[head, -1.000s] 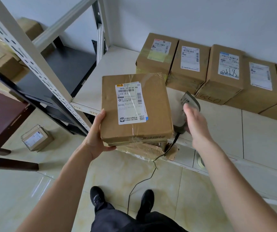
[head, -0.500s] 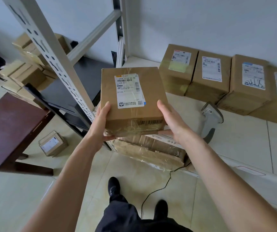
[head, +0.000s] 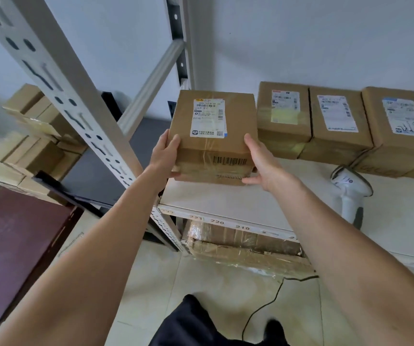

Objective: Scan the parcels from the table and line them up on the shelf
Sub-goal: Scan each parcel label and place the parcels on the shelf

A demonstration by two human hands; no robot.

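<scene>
Parcel (head: 213, 136) now over shelf (head: 226, 198), left of row (head: 338, 121); both hands (head: 162, 156) (head: 266, 163) clasp it. Risk: crooked set-down, gap.

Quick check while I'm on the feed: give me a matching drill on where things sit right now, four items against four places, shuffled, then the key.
Things
1. held parcel
2. barcode scanner
3. row of parcels
4. crumpled taped box

Places
A. lined up along the wall at the back of the shelf
B. lying on the shelf, to the right of the right hand
C. under the shelf board
D. between the left hand and the right hand, at the left end of the row

Pairs: 1-D, 2-B, 3-A, 4-C
</scene>
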